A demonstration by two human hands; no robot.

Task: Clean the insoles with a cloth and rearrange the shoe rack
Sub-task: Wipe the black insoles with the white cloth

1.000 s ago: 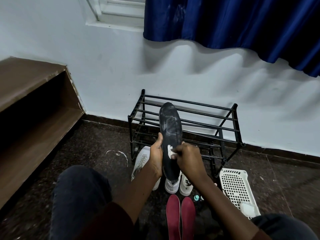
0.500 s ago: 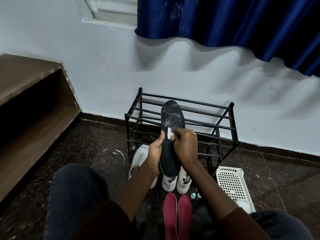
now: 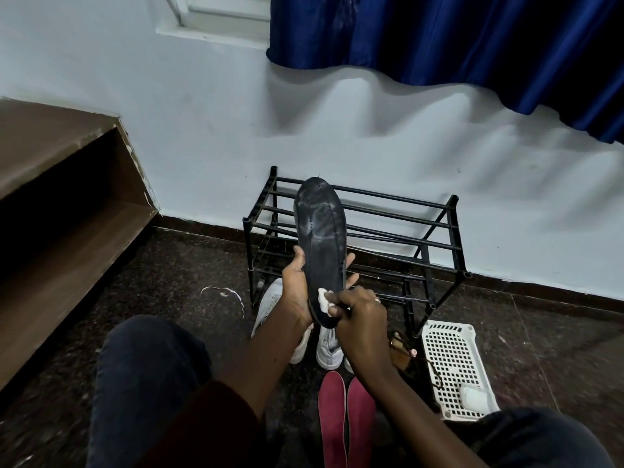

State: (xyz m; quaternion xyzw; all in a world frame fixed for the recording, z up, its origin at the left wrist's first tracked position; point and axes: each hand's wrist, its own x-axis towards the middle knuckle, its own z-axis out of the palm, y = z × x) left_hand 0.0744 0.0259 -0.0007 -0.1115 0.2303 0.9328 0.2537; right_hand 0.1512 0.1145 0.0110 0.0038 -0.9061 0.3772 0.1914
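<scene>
The black insole (image 3: pixel 319 244) is up in the middle of the view, toe end at twelve o'clock, heel end at six, pale smears across its upper half. The left hand (image 3: pixel 297 292) grips it from behind, thumb on the nine o'clock edge and fingertips curling round at three. The right hand (image 3: pixel 358 312) has its fingers bunched, pinching a small white cloth (image 3: pixel 323 298) and pressing it onto the heel end, right beside the left palm.

Behind the insole stands the black shoe rack (image 3: pixel 388 231), against the wall (image 3: pixel 371 130). At six o'clock from the hands, white sneakers (image 3: pixel 327 349) sit on the dark floor (image 3: pixel 185 265) in front of the rack. Nearer the person, two red insoles (image 3: pixel 346 420) lie side by side. A white basket (image 3: pixel 452 366) lies at four o'clock, beside the rack's right leg. A blue curtain (image 3: pixel 439 38) hangs at one o'clock, and a wooden shelf (image 3: pixel 60 204) runs along nine.
</scene>
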